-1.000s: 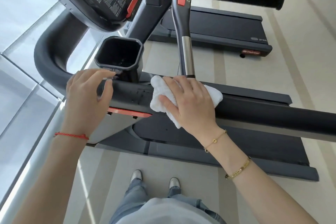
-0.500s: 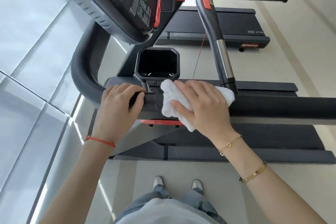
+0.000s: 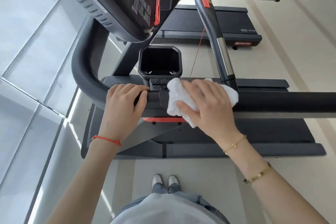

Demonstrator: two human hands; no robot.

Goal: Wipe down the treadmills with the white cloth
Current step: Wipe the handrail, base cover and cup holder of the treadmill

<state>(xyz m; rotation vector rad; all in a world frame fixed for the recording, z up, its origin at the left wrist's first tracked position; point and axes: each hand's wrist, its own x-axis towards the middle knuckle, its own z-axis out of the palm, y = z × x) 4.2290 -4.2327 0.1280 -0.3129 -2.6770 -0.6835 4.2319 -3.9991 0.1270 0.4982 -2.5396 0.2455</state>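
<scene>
White cloth (image 3: 183, 100) is bunched on the near handrail (image 3: 281, 101) of the treadmill (image 3: 254, 148), draped over the top of the bar just right of the black cup holder (image 3: 160, 61) and at the foot of the upright grip bar (image 3: 214, 29). Right hand (image 3: 207, 107) lies flat on the cloth, fingers (image 3: 192, 86) spread and fairly straight, pressing it down onto the rail; thumb on the near side of the cloth. Left hand (image 3: 123, 103) grips the same rail just left of the cloth, fingers curled over the top, likely bracing.

Step in hand, as judged: wiping the handrail section near the console (image 3: 123, 0) junction. Rail to the right runs out of view and looks not yet covered; the cup holder and console also remain.

Next move calls for sliding the cloth along the bar with steady downward pressure, wrapping it round the curve for full contact. The grip bar base sits touching the cloth's far edge, so the cloth may snag there. A second treadmill (image 3: 218, 22) stands beyond.
</scene>
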